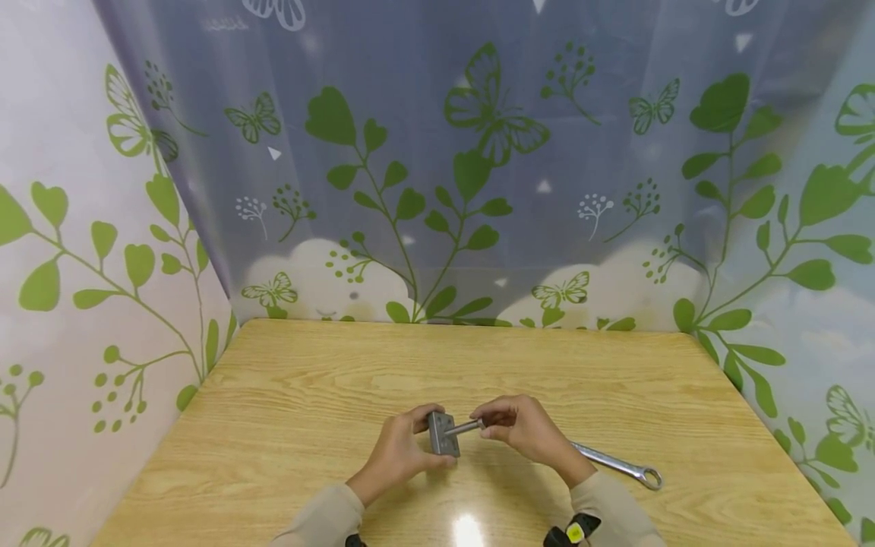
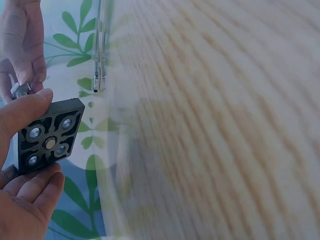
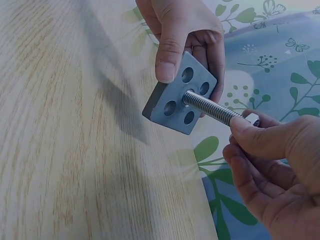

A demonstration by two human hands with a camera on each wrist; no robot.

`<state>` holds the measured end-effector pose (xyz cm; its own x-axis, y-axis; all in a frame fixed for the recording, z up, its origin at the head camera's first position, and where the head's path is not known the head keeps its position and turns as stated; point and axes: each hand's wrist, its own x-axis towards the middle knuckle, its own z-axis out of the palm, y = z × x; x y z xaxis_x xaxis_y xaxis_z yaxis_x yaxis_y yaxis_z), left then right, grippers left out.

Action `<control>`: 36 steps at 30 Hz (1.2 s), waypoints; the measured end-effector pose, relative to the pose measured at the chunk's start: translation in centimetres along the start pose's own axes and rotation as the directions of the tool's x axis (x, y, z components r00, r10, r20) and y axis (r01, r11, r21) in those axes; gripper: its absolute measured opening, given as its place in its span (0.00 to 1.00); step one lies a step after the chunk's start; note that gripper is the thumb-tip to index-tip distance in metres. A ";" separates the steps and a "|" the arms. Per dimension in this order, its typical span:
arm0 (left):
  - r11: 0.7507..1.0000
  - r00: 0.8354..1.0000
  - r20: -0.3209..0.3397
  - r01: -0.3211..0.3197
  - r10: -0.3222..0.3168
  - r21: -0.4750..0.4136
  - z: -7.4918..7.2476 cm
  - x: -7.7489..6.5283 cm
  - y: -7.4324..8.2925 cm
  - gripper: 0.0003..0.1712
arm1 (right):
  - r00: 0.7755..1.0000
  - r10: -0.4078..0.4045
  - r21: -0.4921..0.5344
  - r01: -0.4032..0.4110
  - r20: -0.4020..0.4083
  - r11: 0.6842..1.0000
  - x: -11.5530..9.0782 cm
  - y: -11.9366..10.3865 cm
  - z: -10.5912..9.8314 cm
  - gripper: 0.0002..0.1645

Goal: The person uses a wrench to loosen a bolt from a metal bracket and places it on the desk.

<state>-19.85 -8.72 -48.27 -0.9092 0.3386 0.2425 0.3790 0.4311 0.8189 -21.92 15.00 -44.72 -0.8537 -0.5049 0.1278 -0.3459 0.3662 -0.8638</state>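
A square grey metal plate (image 3: 176,100) with a hole near each corner is gripped at its edges by my left hand (image 1: 399,448), thumb on one side and fingers on the other. From its centre runs a threaded bolt (image 3: 212,107). My right hand (image 1: 526,429) pinches the bolt at its hex-head end between thumb and fingers. In the left wrist view the plate's other face (image 2: 50,135) has dark recesses, and the bolt's tip shows in the middle hole. Both hands hold the parts above the table.
A chrome wrench (image 1: 618,463) with a ring end lies on the wooden table (image 1: 307,387), right of my right hand and partly behind it. Patterned curtain (image 1: 437,190) with green leaves and butterflies stands round the table's back and sides.
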 end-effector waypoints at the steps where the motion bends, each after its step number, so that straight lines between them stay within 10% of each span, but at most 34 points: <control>1: 1.000 1.000 0.000 -0.001 0.001 0.003 0.0 0.0 0.0 0.42 | 1.000 0.002 -0.007 -0.002 0.001 1.000 0.0 0.0 0.0 0.14; 21: 0.999 1.000 0.010 -0.028 0.028 0.016 0.1 -0.1 0.0 0.41 | 0.992 0.120 -0.027 -0.120 0.033 0.992 0.1 -0.3 0.3 0.29; 36: 0.999 1.000 0.023 -0.012 0.011 0.034 0.2 0.0 0.4 0.41 | 0.998 -0.069 -0.111 0.069 0.004 0.991 -0.3 0.0 -0.1 0.09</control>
<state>-19.66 -8.40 -48.07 -0.9008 0.3623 0.2395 0.3952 0.4550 0.7980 -21.73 15.27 -44.70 -0.8264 -0.5318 0.1852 -0.4448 0.4148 -0.7938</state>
